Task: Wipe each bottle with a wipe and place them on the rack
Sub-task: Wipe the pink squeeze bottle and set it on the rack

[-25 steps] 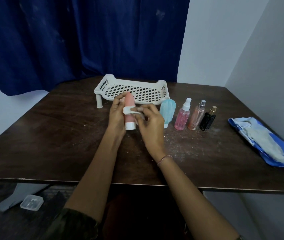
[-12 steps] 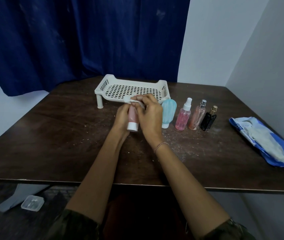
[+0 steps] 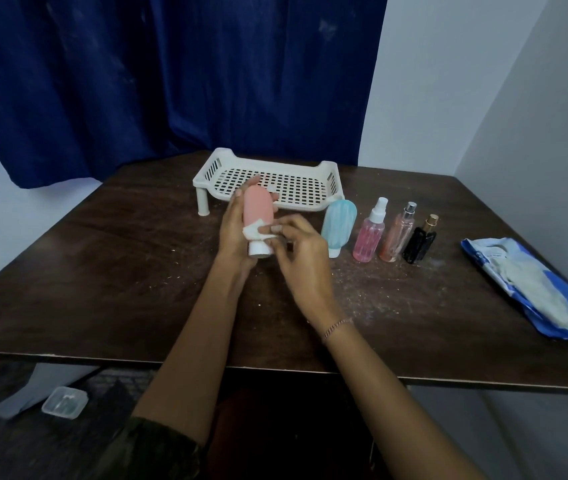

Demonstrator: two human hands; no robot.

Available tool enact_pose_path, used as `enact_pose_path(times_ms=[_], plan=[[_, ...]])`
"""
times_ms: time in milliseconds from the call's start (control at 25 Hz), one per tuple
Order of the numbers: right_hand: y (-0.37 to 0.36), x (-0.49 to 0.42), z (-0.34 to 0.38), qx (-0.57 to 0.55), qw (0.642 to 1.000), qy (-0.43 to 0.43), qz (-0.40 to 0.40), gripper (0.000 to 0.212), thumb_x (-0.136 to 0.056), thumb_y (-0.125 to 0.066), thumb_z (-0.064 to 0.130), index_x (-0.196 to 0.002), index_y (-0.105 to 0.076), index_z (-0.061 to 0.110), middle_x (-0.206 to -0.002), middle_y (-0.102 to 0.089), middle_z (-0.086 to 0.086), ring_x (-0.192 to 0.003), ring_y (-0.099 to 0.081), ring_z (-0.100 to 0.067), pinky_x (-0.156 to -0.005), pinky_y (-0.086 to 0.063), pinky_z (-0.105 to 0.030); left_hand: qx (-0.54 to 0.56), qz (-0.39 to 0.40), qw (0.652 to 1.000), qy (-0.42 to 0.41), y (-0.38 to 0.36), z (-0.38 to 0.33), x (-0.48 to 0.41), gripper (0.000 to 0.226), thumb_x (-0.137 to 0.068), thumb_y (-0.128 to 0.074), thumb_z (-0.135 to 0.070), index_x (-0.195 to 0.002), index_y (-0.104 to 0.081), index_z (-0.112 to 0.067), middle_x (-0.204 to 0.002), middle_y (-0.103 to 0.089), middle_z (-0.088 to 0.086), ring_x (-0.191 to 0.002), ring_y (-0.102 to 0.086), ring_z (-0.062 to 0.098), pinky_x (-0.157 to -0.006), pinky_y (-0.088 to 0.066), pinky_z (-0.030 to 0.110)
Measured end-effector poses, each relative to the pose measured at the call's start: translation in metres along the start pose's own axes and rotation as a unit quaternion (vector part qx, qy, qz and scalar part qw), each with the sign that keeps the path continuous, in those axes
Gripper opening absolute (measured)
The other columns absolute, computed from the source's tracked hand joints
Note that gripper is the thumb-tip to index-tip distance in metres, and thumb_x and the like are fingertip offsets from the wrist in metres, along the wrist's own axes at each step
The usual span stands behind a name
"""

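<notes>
**Pink bottle (image 3: 256, 211) held cap-down at centre frame, white wipe (image 3: 252, 231) against it**

The left hand (image 3: 232, 233) grips the pink bottle from behind, fingers curled round its body, with the white cap pointing down just above the dark wooden table (image 3: 120, 271). The right hand (image 3: 301, 261) pinches the small folded wipe between thumb and fingertips and presses it to the bottle's lower part, just above the cap. A thin bracelet (image 3: 336, 327) circles the right wrist.

Just behind the hands, above centre, stands the white perforated rack (image 3: 310, 181) on short legs, its tray holding no bottle. To the right of the hands four bottles stand upright in a row: a teal squeeze bottle (image 3: 338, 225) resting on its cap, a pink spray bottle (image 3: 369, 237), a clear peach spray bottle (image 3: 397, 237) and a small black perfume bottle (image 3: 419, 245) with a gold top. No label on any of them can be read.

At the right edge of the frame lies a blue and white wipes pack (image 3: 532, 289); its print is too blurred to read. A dark blue curtain (image 3: 171, 81) fills the upper left. On the floor at lower left sits a small clear plastic box (image 3: 64, 402).
</notes>
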State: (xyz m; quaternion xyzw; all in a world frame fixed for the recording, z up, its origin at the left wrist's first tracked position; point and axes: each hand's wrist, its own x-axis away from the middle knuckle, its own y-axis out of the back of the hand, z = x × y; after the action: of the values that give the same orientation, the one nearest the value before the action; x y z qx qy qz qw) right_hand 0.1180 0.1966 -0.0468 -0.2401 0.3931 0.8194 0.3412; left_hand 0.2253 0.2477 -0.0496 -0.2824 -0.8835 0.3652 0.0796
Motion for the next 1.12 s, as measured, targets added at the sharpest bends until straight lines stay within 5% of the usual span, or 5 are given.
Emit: enact_pose_path(times_ms=[280,440,640,840,1120], plan=[[0.007,-0.023,0.004,0.031,0.999,-0.008,-0.030,0.017,-0.084,-0.063,0.003,-0.099,-0.070,0.006,-0.100,-0.064,-0.004,-0.092,-0.058,-0.013,-0.083,-0.048,-0.022,0.037,0.043,0.998,0.041,-0.005,-0.001,0.006,0.036,-0.099,-0.031,-0.043,-0.108,-0.058,-0.021,-0.096,-0.068,0.010,-0.078,-0.066,0.017,-0.066,-0.057,0.029],[0.002,-0.044,-0.003,0.091,0.993,-0.047,-0.058,0.017,-0.087,-0.061,0.012,-0.101,-0.069,0.006,-0.100,-0.064,-0.004,-0.093,-0.054,-0.018,-0.076,-0.041,-0.022,0.013,0.063,0.998,0.015,-0.003,0.005,0.003,0.030,-0.097,-0.042,-0.035,-0.117,-0.057,-0.020,-0.114,-0.061,0.011,-0.095,-0.063,0.019,-0.078,-0.055,0.032],[-0.009,-0.016,-0.003,0.002,0.996,-0.087,-0.001,0.018,-0.085,-0.062,0.006,-0.102,-0.068,0.007,-0.102,-0.061,0.000,-0.086,-0.055,-0.007,-0.082,-0.048,-0.022,0.091,-0.062,0.993,0.051,0.002,0.002,-0.002,0.022,-0.095,-0.044,-0.035,-0.096,-0.059,-0.018,-0.090,-0.061,0.010,-0.070,-0.062,0.018,-0.058,-0.055,0.028],[-0.017,0.013,0.010,-0.070,0.995,-0.045,-0.047,0.015,-0.087,-0.058,0.005,-0.102,-0.062,0.005,-0.103,-0.054,-0.004,-0.091,-0.056,-0.010,-0.082,-0.051,-0.027,0.177,-0.175,0.968,0.039,0.005,-0.002,-0.006,0.028,-0.097,-0.041,-0.036,-0.080,-0.052,-0.018,-0.083,-0.057,0.007,-0.068,-0.054,0.016,-0.056,-0.049,0.025],[-0.021,0.016,0.021,0.081,0.996,0.040,-0.016,0.014,-0.087,-0.053,0.003,-0.099,-0.058,0.005,-0.103,-0.055,-0.007,-0.092,-0.056,-0.018,-0.075,-0.051,-0.030,0.221,-0.182,0.958,0.032,0.002,-0.002,0.000,0.025,-0.096,-0.045,-0.039,-0.082,-0.053,-0.020,-0.081,-0.058,0.005,-0.070,-0.057,0.016,-0.060,-0.049,0.029]])
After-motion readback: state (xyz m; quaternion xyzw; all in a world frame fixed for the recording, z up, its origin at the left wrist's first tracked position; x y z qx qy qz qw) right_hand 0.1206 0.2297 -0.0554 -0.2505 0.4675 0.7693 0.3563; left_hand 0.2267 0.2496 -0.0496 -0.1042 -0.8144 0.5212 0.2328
